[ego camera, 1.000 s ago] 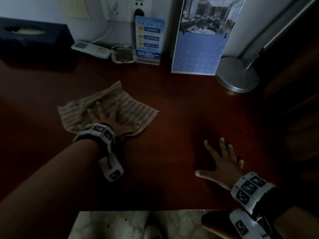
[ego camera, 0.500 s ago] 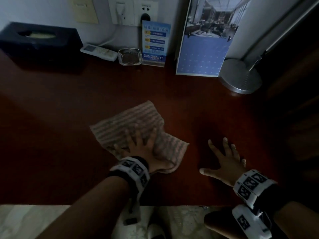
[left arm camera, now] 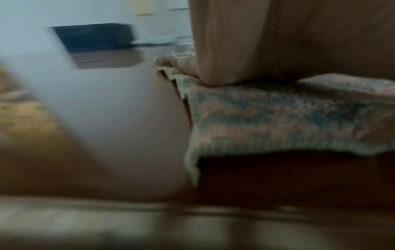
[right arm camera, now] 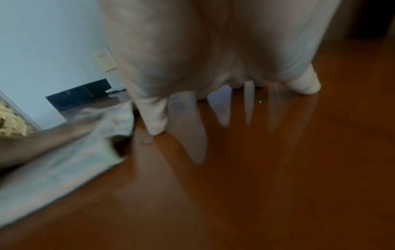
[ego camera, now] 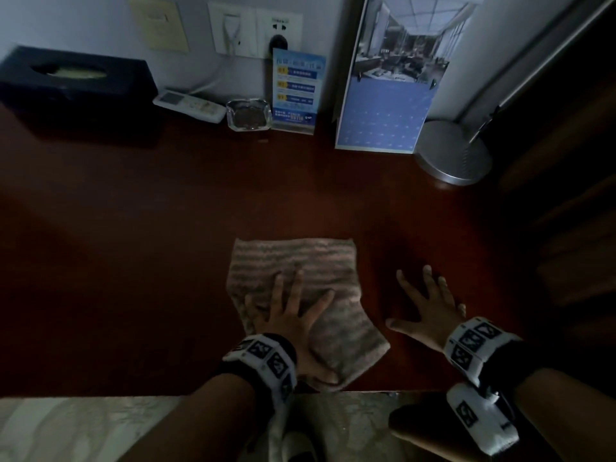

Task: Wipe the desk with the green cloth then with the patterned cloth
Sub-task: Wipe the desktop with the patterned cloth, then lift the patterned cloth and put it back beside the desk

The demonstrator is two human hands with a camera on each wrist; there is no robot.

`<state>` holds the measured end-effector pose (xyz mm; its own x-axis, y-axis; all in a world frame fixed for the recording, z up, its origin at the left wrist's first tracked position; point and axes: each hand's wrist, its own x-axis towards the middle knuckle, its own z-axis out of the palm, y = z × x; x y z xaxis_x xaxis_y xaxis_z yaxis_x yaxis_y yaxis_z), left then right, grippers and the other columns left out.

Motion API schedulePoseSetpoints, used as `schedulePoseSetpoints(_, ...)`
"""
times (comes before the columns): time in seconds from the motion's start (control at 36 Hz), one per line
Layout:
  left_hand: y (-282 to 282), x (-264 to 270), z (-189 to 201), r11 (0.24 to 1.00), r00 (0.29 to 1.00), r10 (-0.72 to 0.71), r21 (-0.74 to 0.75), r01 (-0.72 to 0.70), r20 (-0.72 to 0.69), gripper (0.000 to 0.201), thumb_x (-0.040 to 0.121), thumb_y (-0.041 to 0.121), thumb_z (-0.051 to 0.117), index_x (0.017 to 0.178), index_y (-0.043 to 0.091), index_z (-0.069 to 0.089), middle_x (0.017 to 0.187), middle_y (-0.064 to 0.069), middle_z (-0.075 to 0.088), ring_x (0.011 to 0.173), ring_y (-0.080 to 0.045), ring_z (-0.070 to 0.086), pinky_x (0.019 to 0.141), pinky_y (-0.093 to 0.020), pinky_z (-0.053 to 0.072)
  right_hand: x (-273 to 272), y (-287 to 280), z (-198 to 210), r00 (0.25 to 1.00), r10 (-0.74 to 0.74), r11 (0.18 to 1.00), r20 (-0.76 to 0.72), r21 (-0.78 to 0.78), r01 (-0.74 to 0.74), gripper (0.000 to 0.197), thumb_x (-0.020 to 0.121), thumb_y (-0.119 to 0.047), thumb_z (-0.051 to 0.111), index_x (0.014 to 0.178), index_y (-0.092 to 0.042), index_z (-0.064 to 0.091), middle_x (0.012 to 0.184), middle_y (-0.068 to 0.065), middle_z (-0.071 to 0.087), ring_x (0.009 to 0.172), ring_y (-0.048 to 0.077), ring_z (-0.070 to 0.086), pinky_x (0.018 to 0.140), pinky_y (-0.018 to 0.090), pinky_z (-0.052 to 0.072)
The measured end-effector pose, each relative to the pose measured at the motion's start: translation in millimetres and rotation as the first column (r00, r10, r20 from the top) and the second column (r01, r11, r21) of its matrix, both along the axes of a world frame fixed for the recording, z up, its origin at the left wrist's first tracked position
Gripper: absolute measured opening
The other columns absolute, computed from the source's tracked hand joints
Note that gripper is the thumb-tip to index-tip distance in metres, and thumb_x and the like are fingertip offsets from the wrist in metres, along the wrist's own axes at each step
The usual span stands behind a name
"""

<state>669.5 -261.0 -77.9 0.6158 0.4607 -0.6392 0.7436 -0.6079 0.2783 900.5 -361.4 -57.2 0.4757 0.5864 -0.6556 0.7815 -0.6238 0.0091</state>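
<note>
Two hands are on the desk, both laid flat. My left hand lies palm down on the patterned cloth, fingers straight and spread, pressing the fabric to the wood without gripping it. The cloth lies spread near the front edge of the desk, its near right corner reaching that edge beside my left wrist; the left wrist view, blurred, shows the heel of my palm bearing down on the weave. My right hand rests just beside the cloth on its right, apart from it, fingers splayed on bare wood and holding nothing; the right wrist view shows the fingertips touching the polished surface. The green cloth is not seen in any view. Along the back wall stand a dark tissue box, a white remote, a glass ashtray, a blue card stand, a calendar and a round metal lamp base.
</note>
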Motion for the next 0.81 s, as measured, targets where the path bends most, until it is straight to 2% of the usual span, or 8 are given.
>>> schedulePoseSetpoints(0.28,56.7,-107.6,0.8,0.970,0.968,0.217,0.137,-0.200,-0.125,0.120,0.047,0.090,0.054,0.122,0.063,-0.037,0.141,0.005,-0.049,0.133,-0.034,-0.038,0.103,-0.072,-0.002,-10.4,7.0,14.6,0.997,0.042,0.998,0.063,-0.040,-0.039,0.093,0.083,-0.068,0.049,0.145,-0.046,-0.017,0.155,0.002,-0.028,0.145,0.028,-0.016,0.112,0.060,0.012)
schedulePoseSetpoints(0.36,60.0,-116.2,9.8,0.974,0.978,0.180,0.160,-0.161,-0.109,0.114,0.053,0.089,0.051,0.130,0.061,-0.027,0.148,0.006,-0.039,0.138,-0.031,-0.032,0.104,-0.070,-0.003,-42.7,13.6,25.2,0.980,0.151,0.979,0.130,0.116,-0.166,0.088,0.088,-0.056,0.053,0.147,-0.042,-0.011,0.157,-0.001,-0.022,0.145,0.023,-0.016,0.115,0.055,0.008)
schedulePoseSetpoints(0.47,50.7,-134.3,26.7,0.945,0.985,0.168,0.278,-0.172,0.036,0.081,0.077,0.072,0.042,0.147,0.040,0.015,0.158,-0.008,0.004,0.144,-0.029,-0.006,0.107,-0.069,0.007,-113.8,19.0,31.7,0.951,0.307,0.877,-0.027,0.397,-0.271,0.074,0.091,-0.042,0.056,0.150,-0.036,0.011,0.159,-0.010,0.004,0.146,0.011,0.005,0.119,0.034,0.012)
schedulePoseSetpoints(0.53,38.8,-157.5,24.3,0.942,0.992,0.113,0.313,-0.123,0.048,0.080,0.068,0.072,0.039,0.136,0.032,0.037,0.140,-0.014,0.045,0.132,-0.031,0.027,0.093,-0.070,0.035,-147.7,20.0,31.7,0.910,0.401,0.821,-0.107,0.483,-0.305,0.067,0.089,-0.037,0.061,0.147,-0.033,0.027,0.157,-0.011,0.016,0.144,0.008,0.015,0.114,0.020,0.011)
schedulePoseSetpoints(0.58,27.1,-181.7,13.0,0.947,0.996,0.051,0.312,-0.070,0.067,0.083,0.057,0.080,0.034,0.126,0.033,0.045,0.125,-0.010,0.060,0.116,-0.031,0.049,0.078,-0.056,0.051,-173.3,21.0,28.2,0.872,0.477,0.783,-0.111,0.505,-0.364,0.068,0.086,-0.040,0.065,0.146,-0.028,0.035,0.155,-0.008,0.025,0.141,0.010,0.025,0.108,0.013,0.012)
schedulePoseSetpoints(0.67,18.7,-208.4,3.7,0.939,0.997,-0.065,0.341,0.049,0.037,0.092,0.049,0.080,0.049,0.127,0.032,0.044,0.126,-0.004,0.061,0.104,-0.025,0.066,0.073,-0.045,0.056,-197.4,21.7,20.4,0.855,0.510,0.803,-0.098,0.410,-0.432,0.075,0.081,-0.054,0.064,0.145,-0.028,0.036,0.154,-0.007,0.027,0.139,0.015,0.028,0.111,0.029,0.025)
schedulePoseSetpoints(0.72,20.0,-218.0,1.8,0.934,0.991,-0.120,0.344,0.093,0.059,0.094,0.043,0.061,0.072,0.127,0.033,0.044,0.127,-0.002,0.062,0.103,-0.021,0.066,0.072,-0.039,0.057,-204.7,21.4,14.4,0.866,0.494,0.829,-0.081,0.345,-0.440,0.072,0.079,-0.055,0.065,0.141,-0.031,0.040,0.150,-0.007,0.032,0.136,0.019,0.032,0.107,0.037,0.032)
schedulePoseSetpoints(0.81,25.4,-229.4,3.5,0.932,0.978,-0.139,0.356,0.075,0.159,0.077,0.046,0.029,0.079,0.119,0.034,0.055,0.120,0.003,0.066,0.096,-0.016,0.068,0.066,-0.030,0.057,-214.3,18.5,9.9,0.864,0.502,0.804,0.040,0.346,-0.483,0.056,0.061,-0.039,0.082,0.113,-0.029,0.063,0.121,-0.004,0.057,0.101,0.023,0.058,0.077,0.040,0.050)
